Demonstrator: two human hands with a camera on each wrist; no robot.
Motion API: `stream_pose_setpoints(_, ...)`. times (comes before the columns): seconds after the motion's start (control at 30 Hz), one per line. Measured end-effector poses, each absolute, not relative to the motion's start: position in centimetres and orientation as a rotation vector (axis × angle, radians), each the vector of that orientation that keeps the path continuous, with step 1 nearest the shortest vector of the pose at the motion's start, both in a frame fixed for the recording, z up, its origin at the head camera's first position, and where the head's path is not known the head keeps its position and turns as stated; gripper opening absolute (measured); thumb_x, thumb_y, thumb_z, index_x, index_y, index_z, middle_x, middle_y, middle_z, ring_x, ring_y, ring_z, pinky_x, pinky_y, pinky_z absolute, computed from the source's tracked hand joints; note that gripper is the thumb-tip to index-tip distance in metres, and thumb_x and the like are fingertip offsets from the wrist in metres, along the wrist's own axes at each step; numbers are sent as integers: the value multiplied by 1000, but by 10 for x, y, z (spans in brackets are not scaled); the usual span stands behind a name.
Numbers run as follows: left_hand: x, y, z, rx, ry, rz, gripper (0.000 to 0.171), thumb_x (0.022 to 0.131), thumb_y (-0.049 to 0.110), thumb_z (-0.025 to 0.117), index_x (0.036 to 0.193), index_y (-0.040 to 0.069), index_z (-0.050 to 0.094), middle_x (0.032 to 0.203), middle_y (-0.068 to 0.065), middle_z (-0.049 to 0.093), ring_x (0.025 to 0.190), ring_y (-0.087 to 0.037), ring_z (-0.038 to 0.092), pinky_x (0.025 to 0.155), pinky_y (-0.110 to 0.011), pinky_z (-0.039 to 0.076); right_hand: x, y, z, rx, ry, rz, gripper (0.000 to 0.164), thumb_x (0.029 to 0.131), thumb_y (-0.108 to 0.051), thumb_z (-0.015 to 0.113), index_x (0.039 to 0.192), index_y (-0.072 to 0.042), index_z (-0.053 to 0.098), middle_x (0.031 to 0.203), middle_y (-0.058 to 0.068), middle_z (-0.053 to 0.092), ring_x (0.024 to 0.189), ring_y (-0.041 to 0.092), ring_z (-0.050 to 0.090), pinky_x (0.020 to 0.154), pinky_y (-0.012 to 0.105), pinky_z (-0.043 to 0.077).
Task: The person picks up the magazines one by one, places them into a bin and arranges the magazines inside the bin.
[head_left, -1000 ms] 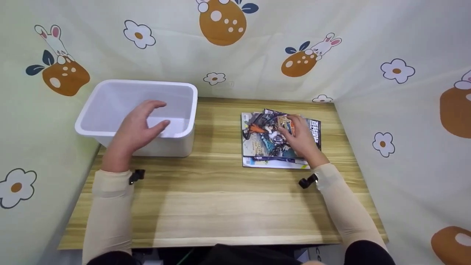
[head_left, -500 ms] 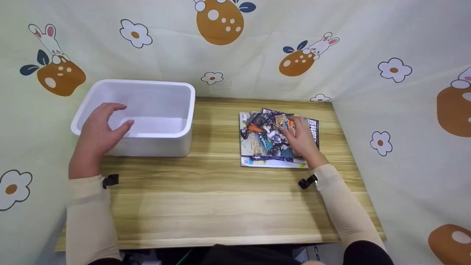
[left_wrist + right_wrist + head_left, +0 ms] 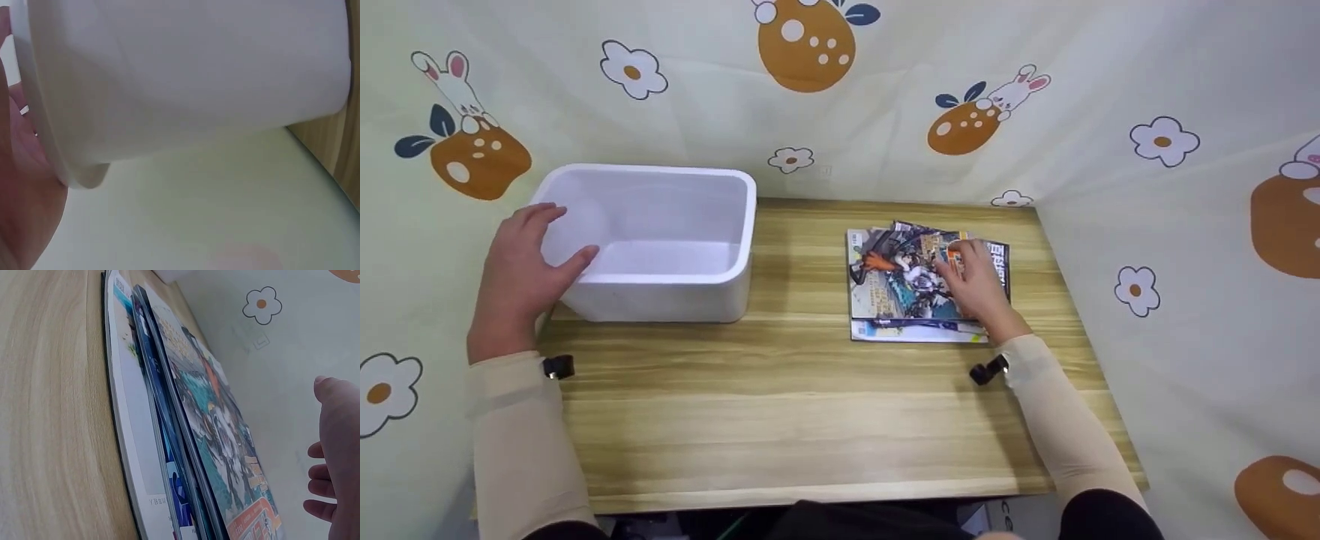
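A white plastic bin stands at the back left of the table, its inside visible with nothing in it. My left hand is at its left rim, thumb and fingers spread and loosely bent above the near-left corner. Close up in the left wrist view, the palm lies right by the rim; whether it touches is unclear. On the right lies a stack of several magazines, slightly askew. Over its right part hovers my right hand, fingers loosely bent; the right wrist view shows a gap between hand and top cover.
The wood-grain table borders a patterned cloth wall at the back and on both sides. Between bin and magazines runs a strip of bare tabletop. Dark items sit below the front edge.
My left hand has moved left, from over the bin's middle to its left rim. The right hand stays over the magazines almost unmoved. Bin and magazines have kept their places.
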State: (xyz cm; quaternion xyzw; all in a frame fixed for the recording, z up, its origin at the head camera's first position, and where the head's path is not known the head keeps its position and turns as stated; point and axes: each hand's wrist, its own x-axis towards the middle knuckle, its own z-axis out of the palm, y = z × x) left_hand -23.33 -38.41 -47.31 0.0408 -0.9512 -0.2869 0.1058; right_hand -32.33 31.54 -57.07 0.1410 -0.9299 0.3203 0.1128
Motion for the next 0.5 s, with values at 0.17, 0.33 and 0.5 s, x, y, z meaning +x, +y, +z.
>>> stream_pose_setpoints(0.17, -236, -398, -476, 139, -2855, -824, 107, 97, 64, 75, 178, 14, 25, 182, -22, 19, 166, -52, 16, 120, -87, 20, -325, 318, -572, 405, -2723, 977, 48, 111, -35, 68, 138, 5, 65, 139, 21, 57, 132, 40, 54, 117, 57, 45)
stream_pose_setpoints(0.33, -234, -409, -480, 91, -2867, -807, 112, 97, 66, 73, 179, 15, 17, 185, -18, 11, 168, -50, 12, 121, -86, 15, -324, 325, -572, 339, -2766, 979, 54, 112, -42, 65, 138, 5, 65, 142, 21, 55, 134, 41, 53, 117, 59, 45)
stream_pose_setpoints(0.5, -233, -415, -485, 38, -2862, -805, 112, 98, 65, 72, 180, 17, 13, 186, -14, 9, 169, -47, 10, 125, -83, 11, -325, 334, -572, 279, -2814, 973, 59, 112, -48, 62, 141, 4, 63, 149, 22, 52, 140, 44, 51, 120, 62, 43)
